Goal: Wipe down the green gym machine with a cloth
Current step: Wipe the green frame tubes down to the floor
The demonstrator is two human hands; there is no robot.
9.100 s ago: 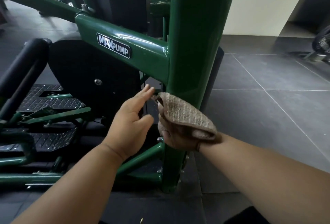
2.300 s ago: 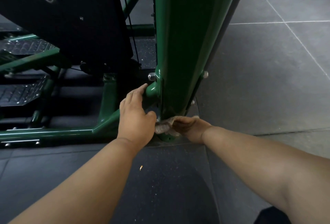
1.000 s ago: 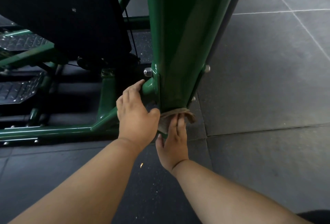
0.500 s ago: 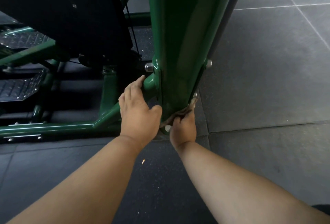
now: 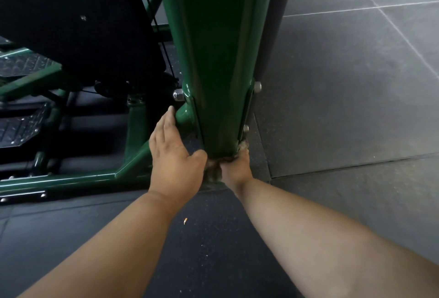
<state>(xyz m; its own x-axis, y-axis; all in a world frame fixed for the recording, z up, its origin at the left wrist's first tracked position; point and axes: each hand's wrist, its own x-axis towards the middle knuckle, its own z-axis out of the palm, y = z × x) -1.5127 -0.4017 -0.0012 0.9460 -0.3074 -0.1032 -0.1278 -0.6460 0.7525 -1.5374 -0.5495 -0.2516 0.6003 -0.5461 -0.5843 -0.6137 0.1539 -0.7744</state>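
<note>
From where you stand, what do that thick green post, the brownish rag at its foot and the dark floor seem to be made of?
The thick green upright post looks like steel with glossy paint: it shows reflections and silver bolts. The brownish rag, gripped by the right hand, looks like soft woven fabric, mostly hidden. The dark speckled floor mat seems to be matte rubber.

— Where's your left hand (image 5: 174,157)?
— Forearm stretched forward, palm down, fingers straight and together, thumb spread toward my other hand.
— And the right hand (image 5: 236,167)?
— Low, just beside it, fingers curled and gripping; most are hidden.
</note>
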